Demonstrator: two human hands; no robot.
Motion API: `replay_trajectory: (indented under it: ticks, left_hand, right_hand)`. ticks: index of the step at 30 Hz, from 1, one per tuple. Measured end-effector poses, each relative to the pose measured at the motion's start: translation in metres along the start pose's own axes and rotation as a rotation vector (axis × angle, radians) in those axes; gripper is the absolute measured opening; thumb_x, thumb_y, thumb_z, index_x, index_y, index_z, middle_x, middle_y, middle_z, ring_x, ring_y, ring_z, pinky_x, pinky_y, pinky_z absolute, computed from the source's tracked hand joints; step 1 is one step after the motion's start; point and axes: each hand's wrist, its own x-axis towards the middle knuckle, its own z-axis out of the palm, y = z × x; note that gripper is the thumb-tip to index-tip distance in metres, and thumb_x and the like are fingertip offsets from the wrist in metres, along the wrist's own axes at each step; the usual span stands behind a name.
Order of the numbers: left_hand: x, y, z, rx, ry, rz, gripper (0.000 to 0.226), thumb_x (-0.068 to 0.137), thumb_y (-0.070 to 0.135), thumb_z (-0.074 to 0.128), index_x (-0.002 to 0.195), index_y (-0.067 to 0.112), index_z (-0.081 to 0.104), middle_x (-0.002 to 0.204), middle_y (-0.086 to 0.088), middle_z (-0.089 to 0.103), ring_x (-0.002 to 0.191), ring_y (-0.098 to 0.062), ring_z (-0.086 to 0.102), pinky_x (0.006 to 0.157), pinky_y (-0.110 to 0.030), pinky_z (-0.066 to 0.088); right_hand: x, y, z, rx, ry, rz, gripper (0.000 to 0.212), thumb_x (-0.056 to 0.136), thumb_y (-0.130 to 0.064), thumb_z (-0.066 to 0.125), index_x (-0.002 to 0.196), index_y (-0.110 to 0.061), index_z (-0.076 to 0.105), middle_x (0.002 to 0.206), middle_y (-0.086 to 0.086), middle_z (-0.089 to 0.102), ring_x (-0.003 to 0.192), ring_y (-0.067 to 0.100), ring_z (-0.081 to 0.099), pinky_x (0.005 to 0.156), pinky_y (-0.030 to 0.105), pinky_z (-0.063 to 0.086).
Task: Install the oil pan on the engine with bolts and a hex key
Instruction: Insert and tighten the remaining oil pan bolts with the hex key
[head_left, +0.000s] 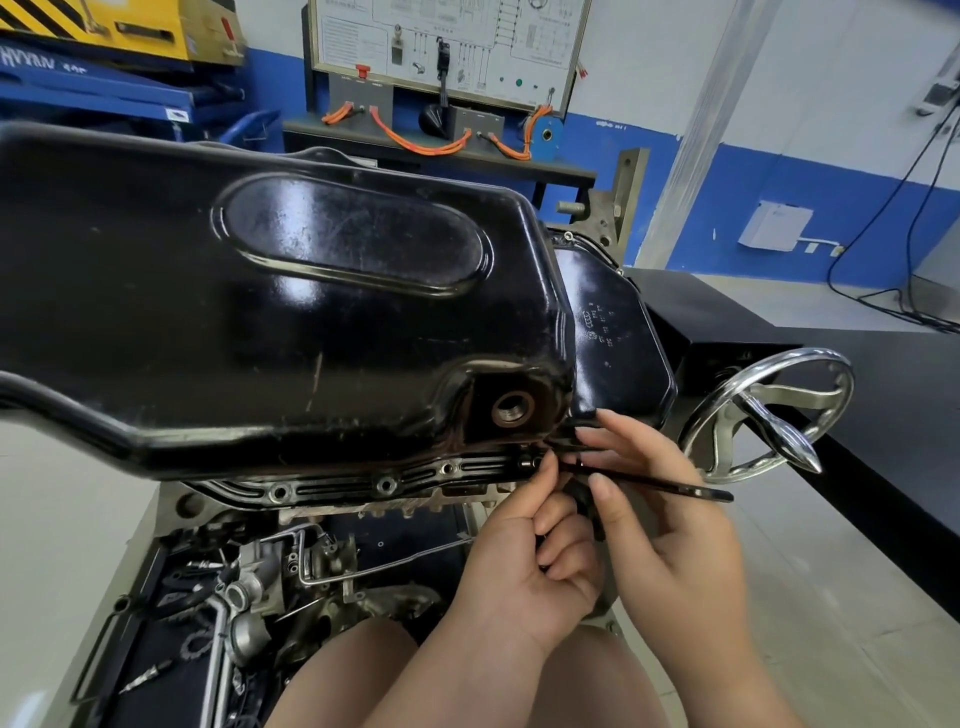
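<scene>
The black oil pan (270, 312) lies on the upturned engine (322, 566), its flange (363, 486) along the near side showing several bolt holes. A threaded drain hole (513, 408) opens at the pan's near right corner. A bolt (527, 461) sits in the flange just below that corner. My left hand (535, 566) pinches at the bolt with its fingertips and curls round a dark object in the palm. My right hand (670, 525) holds a black hex key (654, 482) whose long arm points right and whose tip meets the bolt area.
A chrome handwheel (769, 415) of the engine stand sits right of my hands. A black bench (857, 374) runs along the right. Loose tools and parts lie in the tray (171, 613) under the engine. A wiring trainer board (447, 52) stands behind.
</scene>
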Motion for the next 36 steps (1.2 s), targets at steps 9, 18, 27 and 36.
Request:
replay_trajectory:
  ticks: [9, 18, 27, 36]
  left_hand:
    - [-0.006, 0.002, -0.001, -0.006, -0.034, -0.040, 0.018, 0.075, 0.021, 0.064, 0.061, 0.010, 0.063, 0.040, 0.008, 0.031, 0.025, -0.004, 0.024, 0.025, -0.013, 0.015]
    - [-0.007, 0.001, 0.005, 0.004, -0.032, -0.019, 0.026, 0.076, 0.022, 0.063, 0.053, 0.010, 0.059, 0.038, 0.007, 0.034, 0.024, -0.004, 0.024, 0.025, -0.013, 0.015]
    - [-0.010, 0.001, 0.003, -0.050, -0.053, -0.066, 0.021, 0.078, 0.020, 0.059, 0.061, 0.008, 0.060, 0.038, 0.007, 0.033, 0.023, -0.004, 0.025, 0.023, -0.013, 0.016]
    - [-0.007, 0.002, 0.007, -0.059, -0.038, -0.044, 0.023, 0.081, 0.020, 0.057, 0.060, 0.010, 0.057, 0.037, 0.007, 0.032, 0.022, -0.004, 0.024, 0.022, -0.013, 0.016]
  right_hand:
    - [0.003, -0.002, 0.006, -0.033, 0.138, -0.003, 0.025, 0.078, -0.006, 0.073, 0.080, -0.031, 0.071, 0.084, -0.021, 0.071, 0.082, -0.003, 0.066, 0.072, 0.005, 0.044]
    - [0.004, 0.001, 0.007, -0.005, 0.056, -0.019, 0.021, 0.081, -0.013, 0.062, 0.091, -0.030, 0.068, 0.094, -0.013, 0.069, 0.092, 0.013, 0.066, 0.081, 0.024, 0.051]
    - [0.006, 0.001, 0.007, 0.063, 0.124, 0.077, 0.026, 0.074, -0.004, 0.076, 0.076, -0.030, 0.071, 0.075, -0.012, 0.072, 0.073, 0.005, 0.068, 0.066, 0.011, 0.049]
    - [0.004, -0.003, 0.007, 0.187, 0.050, 0.025, 0.037, 0.086, 0.007, 0.059, 0.091, -0.027, 0.072, 0.087, -0.010, 0.073, 0.077, 0.004, 0.069, 0.069, 0.011, 0.051]
